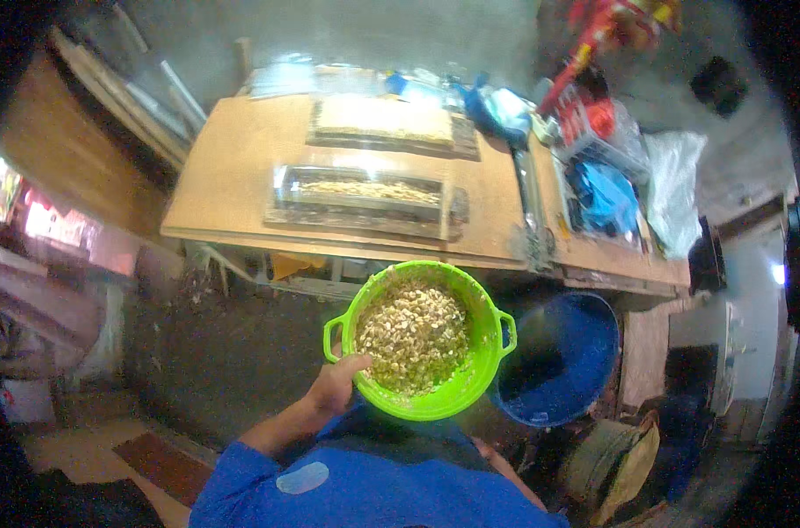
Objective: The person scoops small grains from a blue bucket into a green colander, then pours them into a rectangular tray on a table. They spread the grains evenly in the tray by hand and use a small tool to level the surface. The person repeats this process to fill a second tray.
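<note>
Seen from the bowl (pixel 463 387), places run like this; the bowl itself, bright green and round, sits just below the middle of the view, in front of the person's blue shirt (pixel 373 493), its mouth facing up; small pale and brownish bits (pixel 413 334) fill much of it, heaped toward 10 o'clock, with bare green wall showing from 3 to 5 o'clock; a few bits cling to the inside near the rim.

The left hand (pixel 340 383) grips the bowl at 8 o'clock, just below the loop handle (pixel 332 339) at 9 o'clock, its thumb over the rim; the fingers are mostly hidden beneath; the other loop handle, at 3 o'clock, is free of any hand; the right forearm (pixel 508 466) shows at 5 o'clock, but the right hand is out of sight, so I cannot tell whether it is open or closed.

From 11 to 1 o'clock, beyond the bowl, stands a tan table (pixel 219 172); the near tray (pixel 356 220) lies on it at 11 o'clock, with pale yellowish pieces inside; the far tray (pixel 466 145), behind it toward 12 o'clock, bears a pale, even layer.

At 2 o'clock are a blue bag (pixel 604 202) and a clear bag (pixel 672 189); at 3 to 4 o'clock a blue tub (pixel 593 352) stands open, just beside the bowl in view; planks (pixel 123 97) lean at 10 o'clock.
</note>
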`<move>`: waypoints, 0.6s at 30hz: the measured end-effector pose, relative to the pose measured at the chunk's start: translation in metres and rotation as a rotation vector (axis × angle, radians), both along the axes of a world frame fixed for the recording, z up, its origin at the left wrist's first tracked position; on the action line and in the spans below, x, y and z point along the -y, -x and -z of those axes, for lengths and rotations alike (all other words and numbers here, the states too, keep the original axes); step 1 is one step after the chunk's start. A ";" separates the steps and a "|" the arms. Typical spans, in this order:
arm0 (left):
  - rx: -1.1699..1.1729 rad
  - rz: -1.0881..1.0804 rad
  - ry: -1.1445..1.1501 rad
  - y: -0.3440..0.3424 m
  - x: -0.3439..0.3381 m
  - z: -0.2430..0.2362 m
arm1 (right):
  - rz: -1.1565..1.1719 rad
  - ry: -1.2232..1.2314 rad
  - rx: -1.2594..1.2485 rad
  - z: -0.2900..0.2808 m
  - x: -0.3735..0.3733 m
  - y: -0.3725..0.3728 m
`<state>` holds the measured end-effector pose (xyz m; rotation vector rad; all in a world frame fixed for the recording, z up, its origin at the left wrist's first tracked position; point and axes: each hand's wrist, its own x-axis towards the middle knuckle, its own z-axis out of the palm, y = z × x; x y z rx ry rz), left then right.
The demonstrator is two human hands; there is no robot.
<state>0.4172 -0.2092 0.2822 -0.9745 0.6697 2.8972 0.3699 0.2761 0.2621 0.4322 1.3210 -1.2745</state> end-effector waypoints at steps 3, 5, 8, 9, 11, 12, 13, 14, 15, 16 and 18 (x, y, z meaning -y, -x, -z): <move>0.027 -0.086 -0.058 -0.025 0.013 0.007 | -0.909 -0.623 -0.362 0.007 0.085 0.066; -0.019 -0.089 -0.145 -0.023 -0.003 0.017 | -0.750 -0.582 -0.650 -0.011 0.109 0.103; 0.052 -0.120 -0.019 -0.021 -0.023 0.026 | -0.500 -0.249 -0.833 -0.036 0.166 0.143; -0.053 -0.231 -0.203 -0.020 -0.029 0.027 | -0.448 -0.149 -0.823 -0.051 0.181 0.152; -0.012 -0.259 -0.282 -0.018 -0.041 0.025 | -0.403 0.042 -0.811 -0.073 0.208 0.169; -0.075 -0.305 -0.354 -0.017 -0.043 0.023 | -0.413 0.128 -0.812 -0.081 0.221 0.175; 0.016 -0.216 -0.114 -0.018 -0.044 0.023 | -0.423 0.232 -0.804 -0.084 0.232 0.182; -0.015 -0.256 -0.218 -0.017 -0.042 0.018 | -0.459 0.284 -0.841 -0.082 0.243 0.191; -0.057 -0.301 -0.328 -0.016 -0.039 0.023 | -0.507 0.349 -0.882 -0.066 0.258 0.196; -0.109 -0.355 -0.453 -0.018 -0.032 0.018 | -0.546 0.424 -0.915 -0.059 0.272 0.197; 0.023 -0.371 -0.292 -0.025 -0.021 0.010 | -0.534 0.510 -0.913 -0.043 0.296 0.197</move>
